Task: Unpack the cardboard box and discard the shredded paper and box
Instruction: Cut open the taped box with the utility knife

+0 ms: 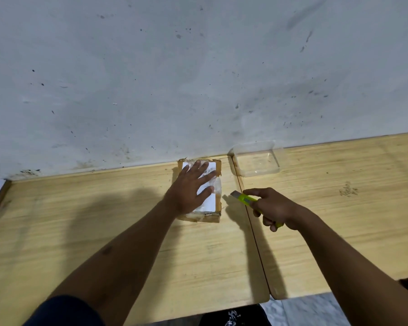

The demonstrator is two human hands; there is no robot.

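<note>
Left hand [190, 188] lies flat, fingers spread, pinning the small taped brown cardboard box [216, 203] against the wall; right hand [272, 208] grips the yellow-green utility knife [244, 198], blade just right of the box's long side.

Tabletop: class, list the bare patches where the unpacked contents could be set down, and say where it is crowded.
Free: the left table, left of the cardboard box; the right table, right of the clear container. Crowded: between box and container, where the right hand holds the cutter.
</note>
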